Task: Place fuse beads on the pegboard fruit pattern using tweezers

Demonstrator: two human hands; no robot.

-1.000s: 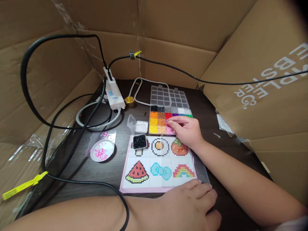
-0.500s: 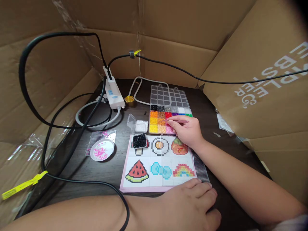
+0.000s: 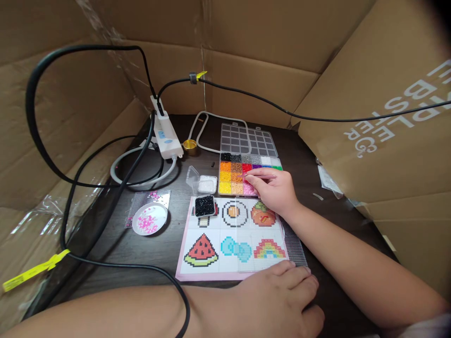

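Over the sorted bead box (image 3: 230,188), my right hand (image 3: 278,190) pinches thin pinkish tweezers (image 3: 265,177). Their tips point left, at the orange-toned bead compartments. My left hand (image 3: 282,298) rests palm down by the lower right edge of the pattern sheet (image 3: 200,273), fingers loosely bent and holding nothing I can see. Clear pegboard (image 3: 246,266) covers the right part of the sheet, which shows pixel pictures such as a watermelon, an egg and a rainbow. A small tray of black beads (image 3: 205,206) stands on the sheet's upper left corner.
Left of the sheet, a white dish (image 3: 160,213) of pink and white beads overlaps another pegboard (image 3: 132,209). Behind the black beads sits an open case of white beads (image 3: 207,184). A power strip (image 3: 167,136), black cables (image 3: 105,220) and cardboard walls (image 3: 260,80) surround the table.
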